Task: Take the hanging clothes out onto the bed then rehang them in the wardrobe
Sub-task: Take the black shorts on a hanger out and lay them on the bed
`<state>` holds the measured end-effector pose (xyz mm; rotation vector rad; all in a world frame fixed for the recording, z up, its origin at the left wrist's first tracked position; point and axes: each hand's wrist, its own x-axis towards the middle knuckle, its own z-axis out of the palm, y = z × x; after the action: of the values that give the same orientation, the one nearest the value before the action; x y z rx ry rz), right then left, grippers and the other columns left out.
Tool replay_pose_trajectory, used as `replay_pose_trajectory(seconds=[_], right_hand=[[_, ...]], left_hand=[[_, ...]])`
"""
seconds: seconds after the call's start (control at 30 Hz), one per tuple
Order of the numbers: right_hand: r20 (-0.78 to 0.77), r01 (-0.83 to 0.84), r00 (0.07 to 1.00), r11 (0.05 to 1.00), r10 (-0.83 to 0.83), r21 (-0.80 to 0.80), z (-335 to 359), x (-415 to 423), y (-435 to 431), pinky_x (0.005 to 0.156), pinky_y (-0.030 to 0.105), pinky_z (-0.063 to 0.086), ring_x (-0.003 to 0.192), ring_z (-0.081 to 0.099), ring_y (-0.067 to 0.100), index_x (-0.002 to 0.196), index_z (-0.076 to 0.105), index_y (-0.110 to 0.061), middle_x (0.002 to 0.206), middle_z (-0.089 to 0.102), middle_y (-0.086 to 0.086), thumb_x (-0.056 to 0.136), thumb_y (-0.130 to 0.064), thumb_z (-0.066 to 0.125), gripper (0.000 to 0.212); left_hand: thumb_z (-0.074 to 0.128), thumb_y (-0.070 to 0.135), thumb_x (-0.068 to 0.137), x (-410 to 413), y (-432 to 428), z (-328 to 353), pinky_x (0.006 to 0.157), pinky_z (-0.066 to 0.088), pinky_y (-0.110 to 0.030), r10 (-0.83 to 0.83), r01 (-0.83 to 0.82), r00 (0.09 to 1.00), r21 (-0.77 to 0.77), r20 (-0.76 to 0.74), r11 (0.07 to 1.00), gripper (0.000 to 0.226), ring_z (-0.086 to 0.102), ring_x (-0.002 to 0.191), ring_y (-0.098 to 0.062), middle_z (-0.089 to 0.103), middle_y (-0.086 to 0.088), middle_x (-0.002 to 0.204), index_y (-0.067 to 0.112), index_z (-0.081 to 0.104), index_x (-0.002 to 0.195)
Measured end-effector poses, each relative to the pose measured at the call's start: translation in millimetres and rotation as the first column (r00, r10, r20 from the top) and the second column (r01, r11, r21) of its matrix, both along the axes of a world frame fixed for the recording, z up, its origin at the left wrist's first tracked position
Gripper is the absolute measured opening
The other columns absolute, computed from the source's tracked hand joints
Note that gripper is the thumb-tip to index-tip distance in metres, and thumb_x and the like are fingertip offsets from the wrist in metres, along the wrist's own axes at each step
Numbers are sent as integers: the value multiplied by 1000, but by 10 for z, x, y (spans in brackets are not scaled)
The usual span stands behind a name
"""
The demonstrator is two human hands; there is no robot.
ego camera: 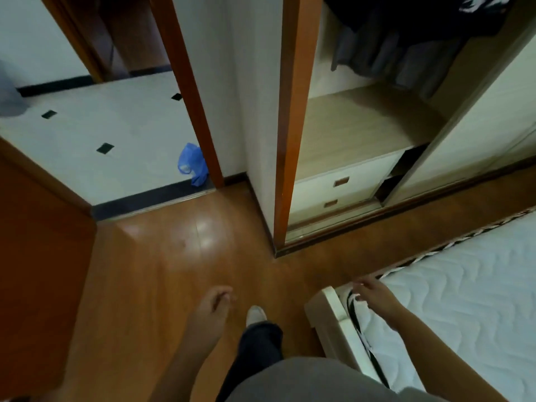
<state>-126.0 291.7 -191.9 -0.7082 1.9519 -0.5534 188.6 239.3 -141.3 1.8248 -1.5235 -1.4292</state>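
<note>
We see dark hanging clothes [406,33] high inside the open wardrobe [356,126]. Short of the wardrobe, left hand [214,303] loosely curled, empty; right hand [374,294], fingers spread, over the bed [464,300] corner.

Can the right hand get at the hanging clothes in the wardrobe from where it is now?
Probably not yet. The right hand is low by the bed corner, well short of the hanging clothes. The wardrobe stands open, so nothing blocks it.

Glossy wooden floor [179,256], tiled doorway [116,134]
</note>
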Motion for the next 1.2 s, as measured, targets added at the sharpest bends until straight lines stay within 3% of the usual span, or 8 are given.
replay_pose_trajectory(seconds=[0.17, 0.33, 0.43, 0.57, 0.7, 0.87, 1.0, 1.2], right_hand=[[-155, 16, 987, 987, -40, -158, 555, -184, -1001, 89, 38, 46, 101, 57, 23, 115, 53, -15, 106, 58, 5, 93, -20, 49, 24], [-145, 240, 947, 933, -285, -268, 808, -451, -1115, 83, 31, 40, 101, 56, 22, 107, 54, -19, 103, 59, 4, 91, -18, 52, 16], [-126, 379, 899, 890, -419, -255, 783, -600, -903, 87, 32, 40, 103, 56, 24, 109, 56, -15, 106, 61, 9, 91, -17, 52, 18], [-126, 516, 816, 809, -564, -282, 833, -923, -865, 89, 38, 43, 100, 60, 29, 104, 57, -16, 104, 65, 14, 91, -15, 52, 13], [-148, 512, 791, 775, -593, -370, 996, -1384, -1230, 84, 36, 46, 100, 60, 28, 106, 56, -16, 103, 64, 12, 91, -16, 52, 15], [-178, 361, 833, 759, -524, -543, 1502, -2204, -2028, 85, 30, 47, 98, 59, 12, 106, 52, -24, 95, 59, -11, 91, -17, 51, 17], [-286, 168, 848, 739, -446, -653, 2060, -3113, -2635, 94, 38, 49, 102, 60, 15, 104, 52, -31, 107, 64, -1, 90, -20, 52, 18], [-442, -109, 811, 644, -383, -757, 3253, -4272, -3289, 84, 28, 45, 94, 60, 15, 107, 56, -19, 95, 62, -6, 91, -16, 51, 17]], left_hand=[[44, 20, 93, -558, -1309, 550, 79, 47, -21, -315, 305, 949, -231, -4, 924, 14, 58, 89, -4, 60, 12, 95, 27, 55, 98], [43, 25, 94, -1356, -1965, 828, 75, 43, -11, -551, 521, 834, -273, -41, 809, 16, 54, 95, 5, 58, 20, 98, 41, 47, 96], [43, 27, 94, -1778, -2123, 870, 76, 43, -8, -646, 603, 761, -304, -56, 738, 15, 52, 96, 7, 59, 16, 104, 32, 52, 106], [43, 27, 94, -2239, -2329, 947, 71, 41, 2, -721, 660, 692, -377, -31, 650, 18, 50, 92, 14, 55, 25, 97, 29, 52, 109], [45, 25, 93, -2674, -2628, 1056, 71, 43, -4, -716, 635, 694, -410, -69, 655, 12, 53, 96, 7, 57, 22, 100, 35, 51, 99], [48, 19, 91, -3475, -3054, 1098, 69, 41, -4, -658, 516, 741, -514, -133, 685, 16, 57, 95, -2, 61, 15, 97, 33, 55, 90], [52, 14, 90, -4326, -3564, 1214, 72, 41, -14, -541, 333, 808, -575, -236, 748, 19, 59, 94, -13, 64, 5, 94, 32, 56, 84], [52, 9, 90, -5299, -4271, 1905, 71, 42, -2, -430, 86, 853, -733, -296, 675, 16, 58, 86, 10, 63, 13, 94, 22, 57, 97]])
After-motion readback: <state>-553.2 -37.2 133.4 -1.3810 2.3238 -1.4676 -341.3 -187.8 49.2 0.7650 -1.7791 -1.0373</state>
